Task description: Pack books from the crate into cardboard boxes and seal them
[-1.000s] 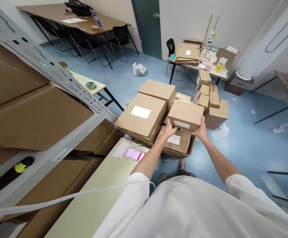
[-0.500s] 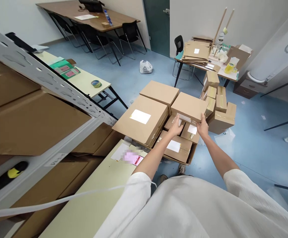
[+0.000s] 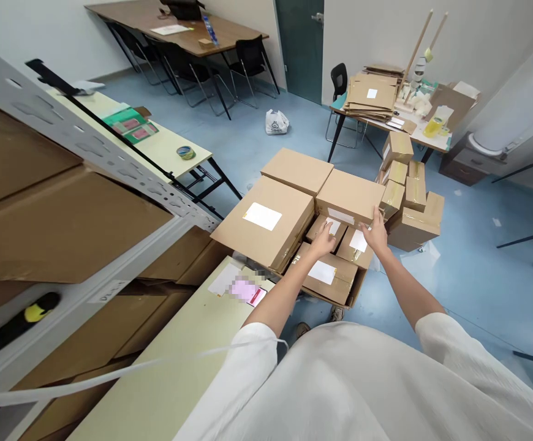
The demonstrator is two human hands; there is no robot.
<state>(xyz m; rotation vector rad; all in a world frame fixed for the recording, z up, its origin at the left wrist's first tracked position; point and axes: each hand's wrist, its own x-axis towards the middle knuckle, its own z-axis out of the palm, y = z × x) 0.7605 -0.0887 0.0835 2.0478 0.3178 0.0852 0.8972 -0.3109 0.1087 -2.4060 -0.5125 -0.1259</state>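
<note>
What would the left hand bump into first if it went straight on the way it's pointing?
Probably the labelled front side of the large carton just ahead of the left hand. Depth is hard to judge, so it might brush the small labelled box below first.

Pale walls (image 3: pixel 372 27) meet a glossy blue floor (image 3: pixel 234 138). Left of a dark green door (image 3: pixel 298 49) stands a brown table (image 3: pixel 241 38) with black chairs (image 3: pixel 250 58). A perforated metal rack (image 3: pixel 59 130) slants past at left; a white column (image 3: pixel 524 104) stands at right, near a drawer unit (image 3: pixel 462 164).
</note>
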